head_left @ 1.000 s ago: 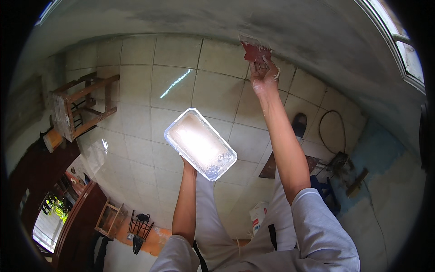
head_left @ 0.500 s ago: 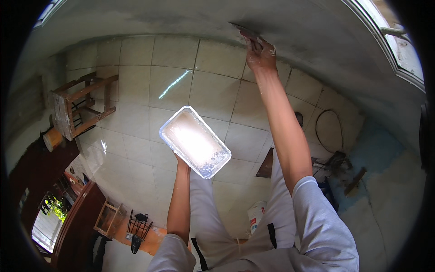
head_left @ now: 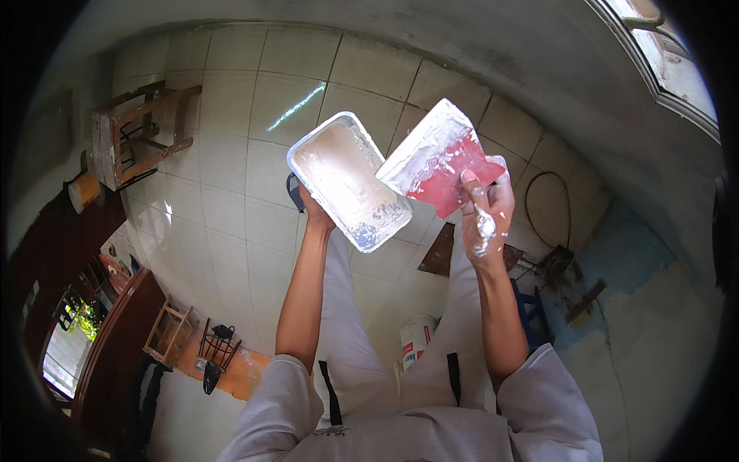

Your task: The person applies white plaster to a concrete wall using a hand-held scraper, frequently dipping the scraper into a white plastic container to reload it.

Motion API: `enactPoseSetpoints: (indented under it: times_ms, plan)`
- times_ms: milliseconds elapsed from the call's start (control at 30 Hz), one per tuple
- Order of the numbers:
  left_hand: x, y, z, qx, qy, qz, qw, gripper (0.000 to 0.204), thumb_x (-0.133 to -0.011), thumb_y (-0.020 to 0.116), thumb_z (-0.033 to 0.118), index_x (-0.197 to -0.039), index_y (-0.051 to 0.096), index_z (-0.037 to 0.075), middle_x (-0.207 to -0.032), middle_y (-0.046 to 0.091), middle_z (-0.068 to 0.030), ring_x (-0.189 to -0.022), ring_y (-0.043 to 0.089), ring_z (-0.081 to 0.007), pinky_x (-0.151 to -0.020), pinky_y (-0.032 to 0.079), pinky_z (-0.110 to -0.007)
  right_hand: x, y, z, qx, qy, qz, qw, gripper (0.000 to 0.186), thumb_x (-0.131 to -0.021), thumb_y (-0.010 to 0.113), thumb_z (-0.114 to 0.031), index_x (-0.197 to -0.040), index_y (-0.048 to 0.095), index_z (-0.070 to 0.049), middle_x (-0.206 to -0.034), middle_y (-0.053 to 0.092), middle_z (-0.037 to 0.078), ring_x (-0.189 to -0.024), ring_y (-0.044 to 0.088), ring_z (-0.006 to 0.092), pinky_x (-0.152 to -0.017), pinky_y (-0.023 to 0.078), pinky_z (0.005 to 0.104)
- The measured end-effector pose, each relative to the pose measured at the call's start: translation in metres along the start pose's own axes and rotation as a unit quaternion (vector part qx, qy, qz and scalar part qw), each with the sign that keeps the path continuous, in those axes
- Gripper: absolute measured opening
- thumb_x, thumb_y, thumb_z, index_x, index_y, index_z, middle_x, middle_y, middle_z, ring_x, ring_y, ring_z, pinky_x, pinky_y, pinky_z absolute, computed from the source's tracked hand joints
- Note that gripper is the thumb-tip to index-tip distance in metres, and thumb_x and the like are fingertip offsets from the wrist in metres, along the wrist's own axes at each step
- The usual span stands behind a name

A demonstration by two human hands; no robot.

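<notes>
Red flat scraper held over the right edge of a white rectangular plastic tray

The scraper's broad blade, thickly smeared with white paste, points toward eleven o'clock, and its lower left corner overlaps the tray's right rim in the head view; whether the two touch, I cannot tell. The right hand, at two to three o'clock from the tray, pinches the scraper's near end, thumb flat on the upper face and the other fingers mostly hidden behind it. White paste clings to that thumb and its base.

The left hand holds the tray from its long side, at eight o'clock, with its fingers out of sight beneath; how far they are spread, I cannot tell. Pale paste coats the inside of the tray, which tilts with its far end toward eleven o'clock.

Around the picture's centre, a worn brown wooden stool stands at ten o'clock on the cream tiled floor. A white bucket with red markings sits at five o'clock, between the legs, and a thin black cable loop lies near three o'clock.
</notes>
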State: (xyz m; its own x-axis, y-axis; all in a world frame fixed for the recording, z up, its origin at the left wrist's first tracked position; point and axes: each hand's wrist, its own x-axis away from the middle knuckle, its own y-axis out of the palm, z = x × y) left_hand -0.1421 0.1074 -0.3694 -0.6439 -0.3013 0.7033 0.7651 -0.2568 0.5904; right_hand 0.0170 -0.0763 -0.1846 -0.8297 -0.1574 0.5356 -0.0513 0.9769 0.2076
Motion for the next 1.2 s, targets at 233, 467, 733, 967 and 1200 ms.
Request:
enactPoseSetpoints:
  times_ms: [233, 467, 733, 967, 1200]
  plan:
    - [-0.022, -0.029, 0.003, -0.018, -0.024, -0.045, 0.999, 0.070, -0.093, 0.032, 0.063, -0.134, 0.043, 0.007, -0.126, 0.054, -0.0100, -0.111, 0.056, -0.0231, -0.091, 0.051, -0.037, 0.025, 0.043, 0.018, 0.442, -0.181, -0.185, 0.859, 0.031, -0.084, 0.063, -0.004, -0.110, 0.053, 0.009, -0.079, 0.059, 0.021, -0.062, 0.061, 0.0305, -0.057, 0.048, 0.0343]
    - [-0.004, 0.010, -0.001, -0.009, -0.023, -0.077, 0.997, 0.069, -0.093, 0.034, 0.063, -0.133, 0.045, 0.008, -0.127, 0.052, -0.0079, -0.114, 0.051, -0.0204, -0.098, 0.042, -0.035, 0.028, 0.076, 0.035, 0.493, -0.123, -0.145, 0.849, 0.040, -0.077, 0.056, 0.008, -0.116, 0.048, 0.015, -0.083, 0.059, 0.031, -0.075, 0.060, 0.0461, -0.066, 0.048, 0.0461]
    - [0.002, -0.032, -0.023, -0.086, -0.012, -0.069, 0.994, 0.052, -0.094, 0.043, 0.050, -0.127, 0.045, 0.010, -0.121, 0.052, -0.0072, -0.112, 0.052, -0.0187, -0.097, 0.045, -0.034, 0.029, 0.067, 0.058, 0.434, -0.123, -0.118, 0.884, 0.044, -0.070, 0.046, 0.017, -0.115, 0.045, 0.016, -0.084, 0.057, 0.032, -0.078, 0.058, 0.0472, -0.067, 0.047, 0.0458]
    - [0.015, 0.063, -0.013, -0.066, -0.049, -0.048, 0.995, 0.083, -0.088, 0.029, 0.074, -0.135, 0.041, 0.007, -0.130, 0.049, -0.0107, -0.116, 0.050, -0.0227, -0.099, 0.042, -0.037, 0.032, 0.041, 0.061, 0.379, -0.093, -0.089, 0.916, 0.042, -0.074, 0.045, 0.016, -0.116, 0.045, 0.016, -0.084, 0.057, 0.032, -0.077, 0.060, 0.0457, -0.070, 0.049, 0.0433]
    - [0.025, 0.052, -0.001, -0.057, -0.083, -0.039, 0.994, 0.084, -0.088, 0.029, 0.074, -0.136, 0.042, 0.006, -0.131, 0.049, -0.0114, -0.117, 0.050, -0.0234, -0.099, 0.042, -0.037, 0.049, 0.036, 0.038, 0.355, -0.002, -0.111, 0.928, 0.024, -0.086, 0.049, 0.004, -0.109, 0.050, 0.010, -0.073, 0.056, 0.028, -0.067, 0.061, 0.0414, -0.063, 0.047, 0.0413]
